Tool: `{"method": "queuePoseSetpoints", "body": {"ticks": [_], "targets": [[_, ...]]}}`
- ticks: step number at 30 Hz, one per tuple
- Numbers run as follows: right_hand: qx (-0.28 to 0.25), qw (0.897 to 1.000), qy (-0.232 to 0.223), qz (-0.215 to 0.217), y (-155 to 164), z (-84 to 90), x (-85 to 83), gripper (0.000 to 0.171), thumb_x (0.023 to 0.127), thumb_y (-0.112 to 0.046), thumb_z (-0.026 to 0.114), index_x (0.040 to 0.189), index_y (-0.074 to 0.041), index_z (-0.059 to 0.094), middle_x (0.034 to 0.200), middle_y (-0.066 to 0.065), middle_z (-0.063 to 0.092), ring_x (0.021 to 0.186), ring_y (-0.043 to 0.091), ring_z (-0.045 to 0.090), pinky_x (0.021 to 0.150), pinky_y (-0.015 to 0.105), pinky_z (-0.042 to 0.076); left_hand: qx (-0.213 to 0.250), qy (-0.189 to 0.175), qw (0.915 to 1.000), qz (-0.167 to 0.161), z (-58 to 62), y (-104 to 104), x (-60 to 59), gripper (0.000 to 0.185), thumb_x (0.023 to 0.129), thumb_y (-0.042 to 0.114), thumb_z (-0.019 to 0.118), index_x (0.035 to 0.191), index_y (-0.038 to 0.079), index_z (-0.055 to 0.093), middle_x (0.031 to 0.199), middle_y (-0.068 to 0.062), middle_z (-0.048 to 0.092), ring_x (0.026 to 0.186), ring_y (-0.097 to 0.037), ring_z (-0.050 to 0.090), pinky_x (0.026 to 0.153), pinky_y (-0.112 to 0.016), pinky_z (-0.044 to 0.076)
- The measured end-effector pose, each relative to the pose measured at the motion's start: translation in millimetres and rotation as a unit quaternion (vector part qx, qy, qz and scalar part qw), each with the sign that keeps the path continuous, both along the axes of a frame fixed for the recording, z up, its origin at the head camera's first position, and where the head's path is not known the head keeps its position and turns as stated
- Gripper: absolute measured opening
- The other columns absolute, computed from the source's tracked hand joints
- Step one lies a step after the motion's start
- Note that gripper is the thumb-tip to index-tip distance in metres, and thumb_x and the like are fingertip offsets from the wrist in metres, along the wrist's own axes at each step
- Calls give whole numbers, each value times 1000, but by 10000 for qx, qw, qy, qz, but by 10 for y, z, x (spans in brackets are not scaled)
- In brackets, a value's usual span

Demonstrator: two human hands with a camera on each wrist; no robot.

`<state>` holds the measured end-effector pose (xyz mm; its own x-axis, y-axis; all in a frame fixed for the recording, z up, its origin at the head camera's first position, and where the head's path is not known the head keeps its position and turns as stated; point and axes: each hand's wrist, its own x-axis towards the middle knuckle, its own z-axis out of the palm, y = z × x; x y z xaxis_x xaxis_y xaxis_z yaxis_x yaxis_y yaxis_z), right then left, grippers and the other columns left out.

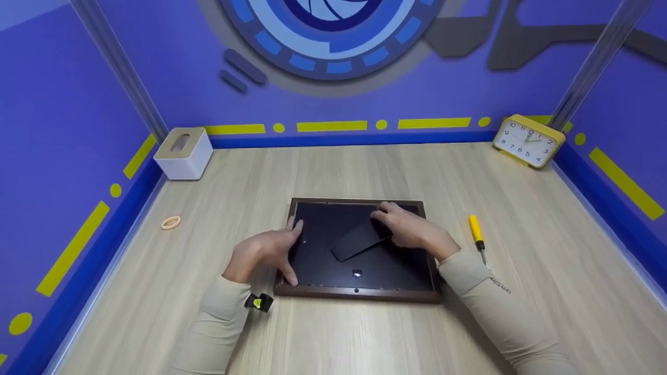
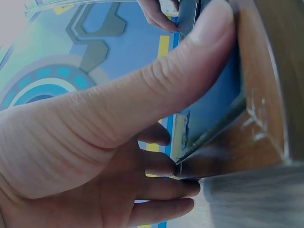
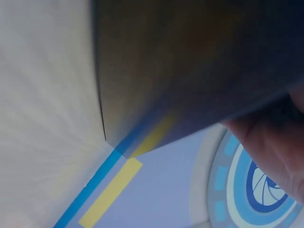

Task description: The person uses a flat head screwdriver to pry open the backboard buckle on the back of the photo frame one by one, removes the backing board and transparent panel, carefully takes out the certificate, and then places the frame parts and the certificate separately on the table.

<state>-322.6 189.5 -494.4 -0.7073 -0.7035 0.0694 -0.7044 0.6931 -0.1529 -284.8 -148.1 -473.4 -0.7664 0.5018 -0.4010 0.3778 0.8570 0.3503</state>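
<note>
A brown wooden picture frame [image 1: 359, 294] lies face down on the table with its black back panel [image 1: 323, 219] up. A black stand leg [image 1: 357, 240] lies slanted across the panel. My left hand [image 1: 266, 250] rests on the frame's left rail, thumb [image 2: 190, 71] pressing the near corner and fingers stretched along the edge. My right hand [image 1: 411, 229] grips the stand leg's upper end with curled fingers. The right wrist view shows only the frame's dark underside [image 3: 190, 61], blurred, and a bit of palm [image 3: 270, 142].
A yellow-handled screwdriver [image 1: 476, 232] lies just right of the frame. A yellow clock [image 1: 527, 140] stands in the back right corner, a white tissue box [image 1: 183, 152] in the back left. A small tape ring [image 1: 171, 223] lies at the left. Blue walls enclose the table.
</note>
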Motion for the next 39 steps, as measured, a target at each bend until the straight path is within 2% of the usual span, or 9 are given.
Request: {"method": "queuePoseSetpoints", "body": {"ticks": [6, 10, 12, 15, 18, 21, 30, 33, 39], "targets": [[-83, 9999, -128, -76, 13, 5, -10, 60, 76, 20, 59, 133, 2, 58, 130, 22, 52, 120, 34, 54, 96, 43, 50, 396, -44, 9992, -13, 33, -74, -5, 143, 64, 48, 93, 158, -2, -3, 163, -25, 0, 149, -31, 16, 117, -41, 26], [-233, 9991, -309, -196, 30, 58, -9, 62, 78, 19, 59, 137, 1, 56, 137, 22, 49, 125, 34, 52, 99, 45, 48, 1111, -119, 9936, 143, 116, -154, -27, 125, 78, 48, 84, 158, -3, 2, 162, -24, 15, 148, -31, 22, 117, -43, 26], [-303, 9988, -335, -196, 35, 84, -13, 62, 78, 18, 58, 138, 0, 55, 139, 23, 48, 126, 35, 51, 100, 46, 47, 1634, -219, 9851, 491, 149, -179, -62, 113, 87, 43, 78, 157, -5, 5, 159, -27, 23, 145, -34, 28, 115, -46, 29], [-339, 9989, -256, -181, 41, 91, -26, 62, 78, 18, 57, 137, 1, 55, 138, 23, 49, 126, 35, 51, 101, 45, 46, 2588, -503, 9562, 1271, 138, -190, -150, 94, 96, 25, 70, 156, -9, 8, 150, -31, 39, 133, -37, 47, 108, -46, 40], [-369, 9990, -189, -151, 52, 76, -29, 62, 76, 19, 57, 136, 2, 56, 136, 22, 50, 125, 34, 52, 101, 45, 46, 3628, -910, 9055, 2002, 42, -213, -256, 77, 97, 6, 66, 153, -14, 17, 134, -31, 56, 113, -34, 63, 92, -42, 53], [-387, 9992, -101, -84, 59, 59, -26, 62, 75, 20, 56, 134, 3, 58, 133, 21, 52, 123, 34, 53, 100, 44, 47, 4209, -1326, 8668, 2322, -116, -243, -360, 66, 94, -1, 65, 147, -19, 29, 124, -28, 62, 102, -26, 68, 80, -33, 58], [-440, 9983, -356, -160, 125, 44, 19, 62, 80, 15, 62, 140, 1, 54, 141, 19, 48, 127, 34, 51, 99, 45, 48, 4948, -2318, 7880, 2837, -401, -246, -456, 58, 96, -6, 57, 146, -13, 30, 85, -3, 54, 58, -6, 49, 51, -19, 50], [-597, 9960, -580, -327, 221, 86, 30, 62, 86, 7, 68, 144, 1, 50, 151, 21, 41, 133, 39, 46, 100, 49, 47, 5170, -2388, 7736, 2781, -438, -252, -460, 57, 96, -7, 55, 146, -13, 27, 82, -1, 50, 56, -4, 45, 49, -18, 48], [-1212, 9808, -815, -1292, 510, 168, 6, 82, 85, -11, 81, 151, 7, 35, 156, 32, 26, 142, 46, 30, 109, 56, 35, 5317, -2388, 7714, 2553, -501, -265, -444, 44, 96, -9, 54, 136, -9, 36, 83, -3, 55, 59, -5, 54, 51, -19, 51]]}}
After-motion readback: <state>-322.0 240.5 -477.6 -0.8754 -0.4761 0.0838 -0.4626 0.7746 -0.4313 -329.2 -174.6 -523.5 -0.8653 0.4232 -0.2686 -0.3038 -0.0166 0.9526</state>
